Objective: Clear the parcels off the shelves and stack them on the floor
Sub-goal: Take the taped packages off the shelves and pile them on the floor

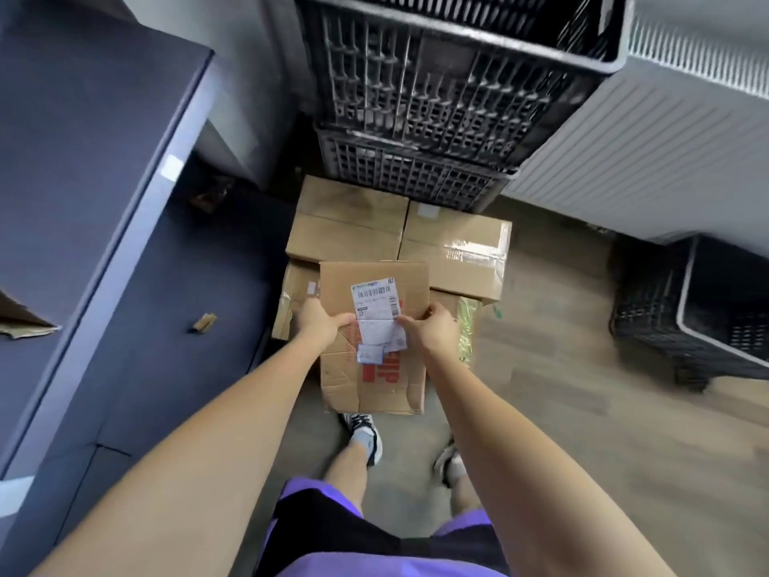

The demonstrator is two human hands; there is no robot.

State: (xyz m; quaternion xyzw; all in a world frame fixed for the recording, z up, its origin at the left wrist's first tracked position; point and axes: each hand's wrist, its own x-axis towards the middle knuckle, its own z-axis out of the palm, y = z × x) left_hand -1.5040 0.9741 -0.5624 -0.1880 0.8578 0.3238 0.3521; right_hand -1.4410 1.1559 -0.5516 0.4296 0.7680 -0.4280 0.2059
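A brown cardboard parcel (374,381) with white shipping labels and red print is held between both hands above the floor. My left hand (318,322) grips its left edge and my right hand (428,326) grips its right edge, fingers curled over the top face. Under and beyond it, several cardboard boxes lie together on the floor: one at the back left (347,220), a taped one at the back right (455,247), and a worn one (293,297) partly hidden beneath the held parcel.
Dark blue shelving (104,202) runs along the left, with cardboard scraps (204,322) on its lower board. Two stacked black plastic crates (437,102) stand behind the boxes. Another black crate (699,314) sits on the wooden floor at right, below a white radiator (649,160). My feet are just behind the parcel.
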